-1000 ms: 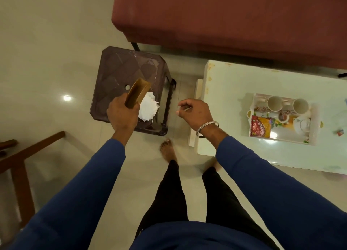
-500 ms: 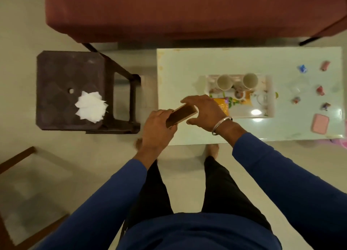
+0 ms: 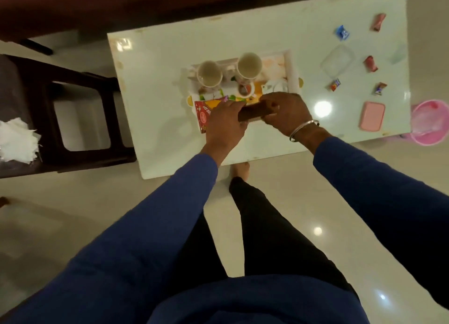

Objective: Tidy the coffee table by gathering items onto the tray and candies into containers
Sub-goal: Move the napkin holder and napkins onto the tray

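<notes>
Head: brown holder (image 3: 252, 113) btwn both hands, over tray (image 3: 291, 73).

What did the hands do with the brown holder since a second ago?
The left hand carried the brown holder from above the dark stool, where the white tissues stayed behind, over to the tray. The right hand has taken hold too, so both grip it now. The cups, candies and pink lid have not moved.
</notes>
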